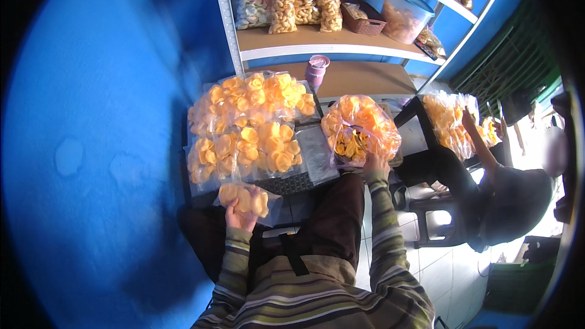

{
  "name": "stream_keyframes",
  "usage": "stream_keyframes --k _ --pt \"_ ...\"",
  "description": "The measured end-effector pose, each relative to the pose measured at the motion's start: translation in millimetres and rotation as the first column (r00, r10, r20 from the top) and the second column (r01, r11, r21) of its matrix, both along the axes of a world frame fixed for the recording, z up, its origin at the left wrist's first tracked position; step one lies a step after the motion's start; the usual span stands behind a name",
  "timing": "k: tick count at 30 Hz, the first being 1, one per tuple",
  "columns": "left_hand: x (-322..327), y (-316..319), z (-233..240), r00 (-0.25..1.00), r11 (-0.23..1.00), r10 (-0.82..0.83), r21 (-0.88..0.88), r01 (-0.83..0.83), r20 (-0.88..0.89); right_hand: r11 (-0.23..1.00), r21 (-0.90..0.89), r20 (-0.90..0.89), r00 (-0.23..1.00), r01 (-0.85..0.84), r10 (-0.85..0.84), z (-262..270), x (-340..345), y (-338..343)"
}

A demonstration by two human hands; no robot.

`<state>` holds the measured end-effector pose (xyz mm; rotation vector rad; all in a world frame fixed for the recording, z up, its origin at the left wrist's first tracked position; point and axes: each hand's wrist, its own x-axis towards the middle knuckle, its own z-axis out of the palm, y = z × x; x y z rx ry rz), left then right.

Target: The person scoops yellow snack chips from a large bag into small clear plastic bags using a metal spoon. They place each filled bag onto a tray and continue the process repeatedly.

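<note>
My left hand [242, 215] holds a clear plastic bag with several round orange crackers [244, 199] above my lap. My right hand [375, 164] reaches to the near edge of a large clear bag of orange crackers [361, 123]; its fingers are partly hidden at the bag, so their grip cannot be made out. Many filled cracker bags [247, 144] lie in rows on a dark woven table at the left. Between them and the large bag lies a stack of flat clear plastic bags [317, 155].
Behind the table, a white-framed shelf [292, 41] carries snack bags, a brown basket [363, 23] and a lidded plastic tub [404, 16]. A pink tumbler [316, 71] stands on the lower board. At the right, another person [512, 201] sits beside more cracker bags [450, 121]. A blue wall rises at the left.
</note>
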<state>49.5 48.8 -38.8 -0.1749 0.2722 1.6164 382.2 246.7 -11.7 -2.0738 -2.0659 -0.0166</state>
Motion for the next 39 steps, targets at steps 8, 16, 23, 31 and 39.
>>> stream_keyframes --k 8,16,23,31,39 --pt "-13.7 33.3 18.0 0.999 0.988 0.051 0.143 -0.051 0.003 0.804 -0.229 -0.960 -0.012 -0.549 -0.281 55.7 -57.0 -103.8" --pt "-15.9 43.0 36.9 0.988 0.974 0.079 0.200 -0.105 0.135 0.634 -0.280 -0.869 -0.091 -0.721 -0.487 74.9 -99.8 -160.7" --pt "-4.9 37.8 38.4 0.995 0.979 -0.007 0.203 -0.013 0.098 0.616 -0.302 -0.886 -0.025 -0.728 -0.463 73.6 -108.1 -158.0" --pt "9.7 35.0 41.8 0.998 0.990 -0.050 0.128 0.054 -0.029 0.561 -0.306 -0.886 0.015 -0.769 -0.463 57.2 -117.6 -157.7" --pt "22.6 23.7 25.6 0.946 0.982 -0.118 0.107 0.157 -0.302 0.609 -0.353 -0.924 0.161 -0.710 -0.348 50.3 -123.1 -163.0"
